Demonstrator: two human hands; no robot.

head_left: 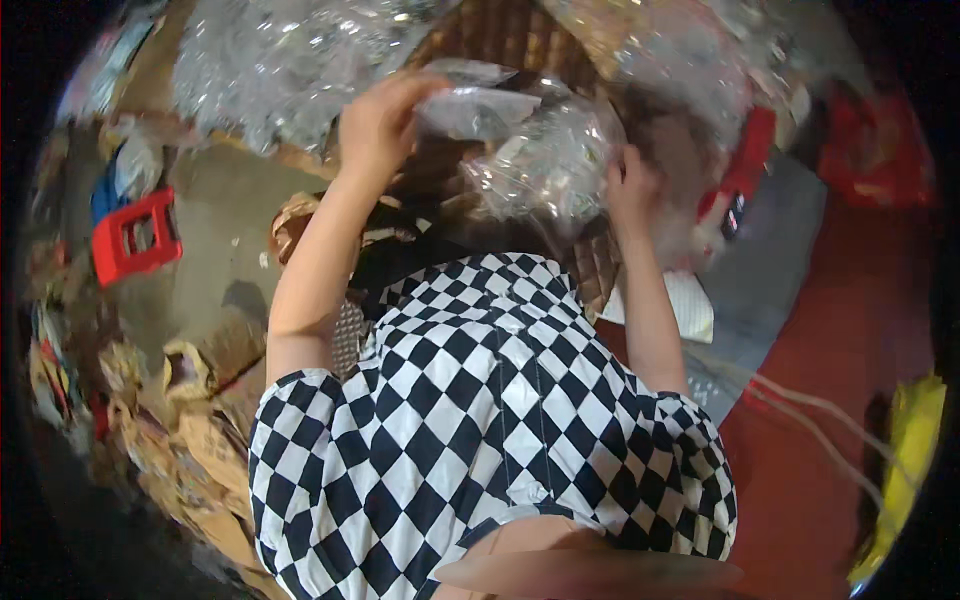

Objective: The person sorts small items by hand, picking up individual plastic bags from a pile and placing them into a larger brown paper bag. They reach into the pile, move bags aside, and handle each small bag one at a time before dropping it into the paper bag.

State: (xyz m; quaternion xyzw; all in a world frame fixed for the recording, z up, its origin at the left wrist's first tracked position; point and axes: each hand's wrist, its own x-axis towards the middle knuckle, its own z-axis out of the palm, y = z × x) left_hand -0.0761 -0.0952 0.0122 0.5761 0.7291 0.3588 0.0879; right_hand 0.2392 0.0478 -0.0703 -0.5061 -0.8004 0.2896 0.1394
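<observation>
Clear plastic bag (555, 165), crinkled, glossy, contents too blurred to name — held at the far middle of the scene, between the hands. Left hand (385, 115): fingers curled over the edge of a pale translucent film (490, 105); whether this belongs to the bag, cannot tell. Right hand (635, 185): blurred, apparently pinching the bag's right edge. The two-sided hold probably keeps the limp plastic spread and stops it sagging. Beyond, a brown quilted cloth (510, 30), ribbed and soft, between heaps of shiny bagged goods (290, 65) — likely kept within reach. Left: red stool (140, 238), rigid, with an open frame. Near left: crumpled brown paper (210, 450).
</observation>
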